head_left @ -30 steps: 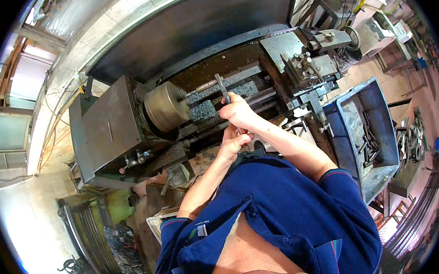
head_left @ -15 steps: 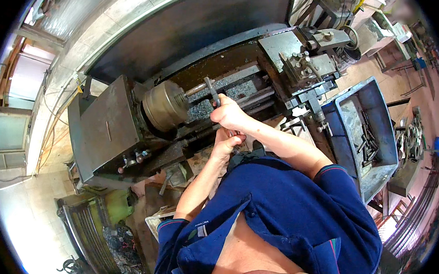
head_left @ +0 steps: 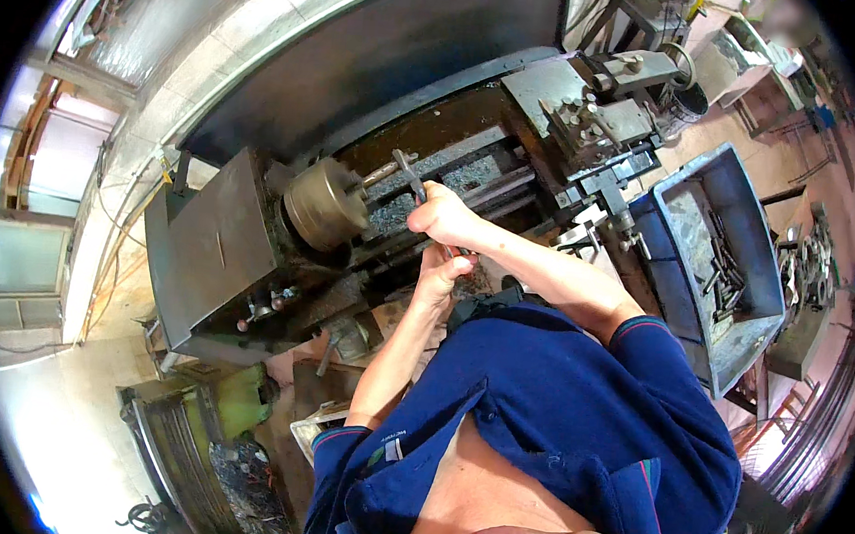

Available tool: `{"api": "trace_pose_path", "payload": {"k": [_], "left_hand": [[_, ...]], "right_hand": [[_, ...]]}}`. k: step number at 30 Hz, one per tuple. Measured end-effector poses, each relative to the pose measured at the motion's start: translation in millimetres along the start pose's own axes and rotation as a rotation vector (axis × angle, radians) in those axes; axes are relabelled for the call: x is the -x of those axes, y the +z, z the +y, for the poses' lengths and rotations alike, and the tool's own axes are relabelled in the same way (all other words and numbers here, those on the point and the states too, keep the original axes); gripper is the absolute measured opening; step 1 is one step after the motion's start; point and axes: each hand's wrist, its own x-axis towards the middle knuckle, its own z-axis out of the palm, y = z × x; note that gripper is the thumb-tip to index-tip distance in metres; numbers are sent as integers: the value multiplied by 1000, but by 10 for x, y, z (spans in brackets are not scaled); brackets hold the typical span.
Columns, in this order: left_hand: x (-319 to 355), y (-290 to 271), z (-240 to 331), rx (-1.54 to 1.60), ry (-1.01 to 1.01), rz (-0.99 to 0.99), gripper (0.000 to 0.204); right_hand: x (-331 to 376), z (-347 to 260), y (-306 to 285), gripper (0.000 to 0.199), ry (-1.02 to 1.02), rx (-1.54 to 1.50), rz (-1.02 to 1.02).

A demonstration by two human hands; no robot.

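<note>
Long dark metal tool (head_left: pixel 410 176) lies over the lathe bed just beside the short steel rod (head_left: pixel 379 174) sticking from the round brass-coloured chuck (head_left: pixel 326 204). Right hand (head_left: pixel 445 217) fisted tight round its handle end, prob. for leverage. Left hand (head_left: pixel 439 275) below, curled; what it holds can't tell. Blue metal bin (head_left: pixel 664 214) w/ dark parts at right.
</note>
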Motion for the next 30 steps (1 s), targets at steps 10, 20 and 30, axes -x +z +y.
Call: {"api": "trace_pose_path", "payload": {"k": [10, 20, 30], "left_hand": [[-13, -47, -35, -91, 37, -39, 43], [-48, 37, -74, -35, 65, -47, 49], [-137, 57, -82, -63, 25, -48, 45]], "right_hand": [[144, -64, -23, 21, -62, -111, -1], [94, 47, -84, 20, -59, -87, -5], [53, 121, -158, 19, -95, -137, 34]]}}
